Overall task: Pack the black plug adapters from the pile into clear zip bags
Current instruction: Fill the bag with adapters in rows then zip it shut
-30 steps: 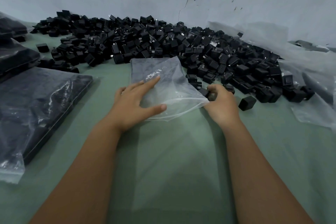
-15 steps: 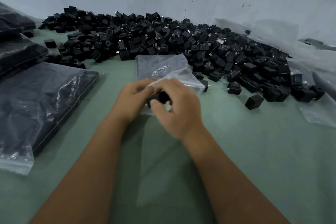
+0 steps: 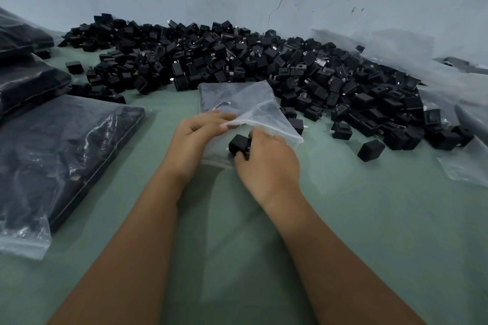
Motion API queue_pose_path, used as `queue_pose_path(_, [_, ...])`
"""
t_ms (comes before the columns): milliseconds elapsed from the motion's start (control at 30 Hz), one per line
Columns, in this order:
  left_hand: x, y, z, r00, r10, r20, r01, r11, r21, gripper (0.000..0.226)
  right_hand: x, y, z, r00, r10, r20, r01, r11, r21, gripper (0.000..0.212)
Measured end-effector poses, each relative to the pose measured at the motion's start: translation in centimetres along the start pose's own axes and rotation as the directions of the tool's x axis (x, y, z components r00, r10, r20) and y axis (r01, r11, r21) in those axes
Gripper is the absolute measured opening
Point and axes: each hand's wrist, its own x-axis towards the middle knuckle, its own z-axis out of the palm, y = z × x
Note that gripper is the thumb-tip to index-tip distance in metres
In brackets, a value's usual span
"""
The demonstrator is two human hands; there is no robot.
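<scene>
Two hands: left (image 3: 196, 137) pinches zip bag (image 3: 253, 111) mouth; right (image 3: 266, 163) grips adapter (image 3: 239, 144)

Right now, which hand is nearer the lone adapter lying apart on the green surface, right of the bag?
Right. The right hand is just left of that lone adapter; the left hand sits farther left, pinching the bag.

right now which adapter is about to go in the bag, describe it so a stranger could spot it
Start at the big pile of black adapters along the wall, then come toward the camera to the clear zip bag on the green table. At its lifted mouth, the right hand pinches one black adapter, the only one held rather than lying loose.
</scene>
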Motion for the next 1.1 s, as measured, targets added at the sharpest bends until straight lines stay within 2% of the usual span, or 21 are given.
queue_pose_path(67, [-0.1, 0.1, 0.0, 0.999, -0.018, -0.034, 0.016, 0.999, -0.041, 0.044, 0.1, 0.0, -0.2, 1.000, 0.001, 0.020, -0.001, 1.000, -0.031, 0.027])
queue_pose_path(167, [0.2, 0.2, -0.3, 0.970, -0.089, -0.228, 0.068, 0.993, -0.097, 0.048, -0.1, -0.5, -0.5, 0.999, 0.052, 0.003, -0.052, 0.996, 0.076, 0.019])
queue_pose_path(267, [0.7, 0.0, -0.8, 0.877, -0.195, -0.438, 0.184, 0.981, -0.067, 0.037, -0.5, -1.0, -0.7, 0.995, 0.077, 0.068, -0.087, 0.983, 0.161, 0.010])
queue_pose_path(333, [0.9, -0.4, -0.9, 0.829, -0.234, -0.509, 0.246, 0.968, -0.043, 0.030, -0.7, -1.1, -0.7, 0.992, 0.064, 0.110, -0.079, 0.988, 0.136, 0.024])
queue_pose_path(700, [1.2, -1.3, -0.3, 0.854, -0.226, -0.469, 0.311, 0.944, 0.111, 0.020, 0.4, -0.3, 1.1, 0.962, -0.025, 0.273, 0.007, 0.998, 0.067, 0.039])
queue_pose_path(800, [1.3, -1.4, -0.2, 0.864, -0.226, -0.451, 0.314, 0.941, 0.129, 0.025, 1.2, -0.6, 1.2, 0.961, -0.045, 0.274, 0.014, 0.994, 0.112, 0.034])
queue_pose_path(967, [1.7, -1.6, -0.2, 0.883, -0.199, -0.426, 0.289, 0.945, 0.156, 0.019, 1.7, -0.9, 1.5, 0.944, -0.142, 0.299, 0.071, 0.969, 0.236, 0.048])
queue_pose_path(1100, [1.7, -1.7, -0.3, 0.896, -0.180, -0.406, 0.272, 0.945, 0.182, 0.020, 1.7, -0.6, 1.6, 0.946, -0.171, 0.274, 0.109, 0.968, 0.227, 0.044])
